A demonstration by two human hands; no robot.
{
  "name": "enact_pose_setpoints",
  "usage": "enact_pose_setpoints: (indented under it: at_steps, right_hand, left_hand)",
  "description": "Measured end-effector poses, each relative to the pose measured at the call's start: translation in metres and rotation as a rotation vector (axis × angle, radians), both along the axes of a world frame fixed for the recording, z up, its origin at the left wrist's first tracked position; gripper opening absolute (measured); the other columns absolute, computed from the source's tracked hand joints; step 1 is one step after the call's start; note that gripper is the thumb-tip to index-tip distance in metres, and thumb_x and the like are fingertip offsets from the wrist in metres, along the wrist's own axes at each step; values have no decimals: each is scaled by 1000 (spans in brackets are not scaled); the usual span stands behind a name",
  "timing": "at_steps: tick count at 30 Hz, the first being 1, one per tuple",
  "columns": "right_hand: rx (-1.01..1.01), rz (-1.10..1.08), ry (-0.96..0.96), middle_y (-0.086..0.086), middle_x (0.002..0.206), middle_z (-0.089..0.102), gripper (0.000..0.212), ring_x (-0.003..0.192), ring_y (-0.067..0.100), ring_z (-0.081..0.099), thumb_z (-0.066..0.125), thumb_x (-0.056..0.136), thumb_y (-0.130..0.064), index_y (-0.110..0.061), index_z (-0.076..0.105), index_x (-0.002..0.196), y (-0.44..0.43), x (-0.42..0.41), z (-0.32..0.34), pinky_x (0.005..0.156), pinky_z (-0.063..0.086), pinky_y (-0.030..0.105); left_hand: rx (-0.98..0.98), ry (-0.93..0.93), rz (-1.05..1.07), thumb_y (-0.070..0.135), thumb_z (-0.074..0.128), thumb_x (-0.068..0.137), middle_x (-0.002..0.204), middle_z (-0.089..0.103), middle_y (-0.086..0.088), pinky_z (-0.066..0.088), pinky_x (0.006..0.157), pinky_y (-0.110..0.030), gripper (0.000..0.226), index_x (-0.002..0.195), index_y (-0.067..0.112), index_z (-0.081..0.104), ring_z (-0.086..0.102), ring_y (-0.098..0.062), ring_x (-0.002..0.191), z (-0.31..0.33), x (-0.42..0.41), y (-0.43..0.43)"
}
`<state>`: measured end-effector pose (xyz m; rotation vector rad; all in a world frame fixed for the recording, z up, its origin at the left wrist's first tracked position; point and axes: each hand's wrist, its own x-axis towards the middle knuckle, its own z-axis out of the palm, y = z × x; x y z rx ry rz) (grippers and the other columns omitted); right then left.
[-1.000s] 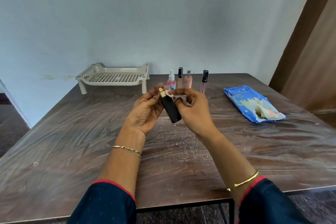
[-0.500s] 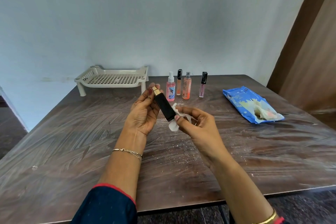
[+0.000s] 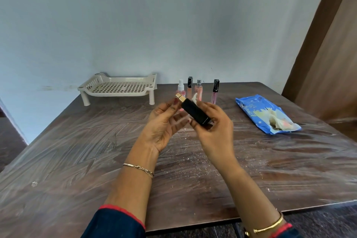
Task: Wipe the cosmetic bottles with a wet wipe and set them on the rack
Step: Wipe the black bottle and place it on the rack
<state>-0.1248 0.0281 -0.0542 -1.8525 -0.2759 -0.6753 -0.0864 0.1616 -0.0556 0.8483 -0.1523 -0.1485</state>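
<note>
Above the middle of the table I hold a black bottle [image 3: 195, 111] with a gold cap, tilted with the cap up and to the left. My left hand [image 3: 164, 123] pinches the cap end with its fingertips. My right hand [image 3: 214, 127] wraps the bottle's lower body with a white wet wipe [image 3: 194, 98], whose corner sticks up behind the bottle. The beige slotted rack [image 3: 116, 79] stands empty at the back left. Behind my hands stand a pink spray bottle [image 3: 181, 87], an orange tube [image 3: 189, 86], a peach spray bottle [image 3: 199, 90] and a pink gloss tube [image 3: 215, 91].
An opened blue pack of wet wipes [image 3: 257, 108] lies at the right of the brown wooden table [image 3: 77, 150], with a wipe pulled half out. A pale wall runs behind the table and a brown door stands at the far right.
My right hand with the wipe slid from the bottle's bottom end up along its body. Both hands rose a little toward the standing bottles.
</note>
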Motion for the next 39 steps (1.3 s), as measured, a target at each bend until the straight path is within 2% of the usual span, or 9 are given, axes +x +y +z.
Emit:
enact_pose_setpoints:
  at_steps: [4, 8, 15, 20, 24, 28, 32, 36, 39]
  right_hand:
    - [-97, -124, -40, -7, 117, 59, 50, 108, 3, 54, 70, 78, 3, -16, 61, 124, -2, 4, 6, 93, 44, 11]
    - [-227, -202, -60, -8, 124, 55, 51, 109, 0, 44, 68, 82, -5, -22, 57, 129, 2, 3, 6, 94, 33, 10]
    - [-401, -171, -168, -6, 122, 61, 40, 113, 11, 53, 72, 81, -11, -20, 65, 120, 6, 1, 2, 93, 36, 12]
    - [-428, -172, -250, -1, 112, 66, 31, 105, 15, 59, 69, 81, -1, -11, 70, 110, 2, -10, 0, 89, 51, 29]
    - [-453, -166, -283, 1, 109, 68, 31, 103, 16, 61, 69, 78, 4, -8, 72, 106, -1, -9, 2, 88, 53, 30]
    - [-430, -165, -292, 4, 114, 67, 31, 107, 19, 60, 64, 80, 5, -7, 71, 109, 0, 3, 12, 93, 48, 26]
    - [-360, -150, -262, 0, 116, 66, 32, 110, 13, 58, 59, 82, 6, -10, 72, 107, 2, 12, 26, 96, 43, 17]
    - [-312, -119, -249, -3, 110, 66, 26, 100, 3, 58, 62, 82, 5, -8, 73, 101, 4, 7, 22, 89, 43, 6]
    - [-424, -128, -232, -2, 105, 66, 23, 95, 10, 63, 67, 81, 1, -8, 73, 101, 5, 0, 8, 86, 48, 14]
  left_hand:
    - [183, 37, -39, 24, 64, 78, 92, 69, -13, 58, 71, -32, 31, 100, 1, 66, 65, -27, 85, -3, -1, -10]
    - [212, -49, -73, 21, 66, 78, 103, 71, -16, 58, 80, -34, 35, 105, -2, 66, 68, -25, 94, -1, -3, -13]
    - [-99, -3, -25, 3, 46, 95, 96, 69, -14, 59, 70, -24, 21, 107, -1, 64, 68, -18, 80, -7, 1, -4]
    - [-130, 36, -31, 4, 44, 97, 98, 68, -19, 59, 72, -28, 22, 102, -4, 64, 69, -22, 82, -8, 1, -5]
    - [-148, 32, -68, 6, 44, 97, 95, 70, -18, 60, 68, -28, 32, 87, 1, 73, 71, -22, 79, -8, 0, -5]
    - [-138, 20, -137, 7, 50, 90, 101, 69, -17, 59, 74, -30, 24, 106, 0, 67, 70, -22, 85, -6, -4, -5]
    - [-123, 18, -159, 10, 53, 84, 108, 66, -18, 57, 80, -34, 27, 106, 4, 68, 67, -24, 92, -6, -5, -6]
    - [-146, 3, -135, 7, 49, 87, 109, 67, -15, 59, 77, -32, 38, 124, 6, 57, 68, -22, 94, -7, -4, -5]
    - [-193, 0, -99, 1, 43, 92, 110, 66, -18, 59, 77, -32, 36, 127, 1, 53, 70, -22, 90, -6, -1, -4]
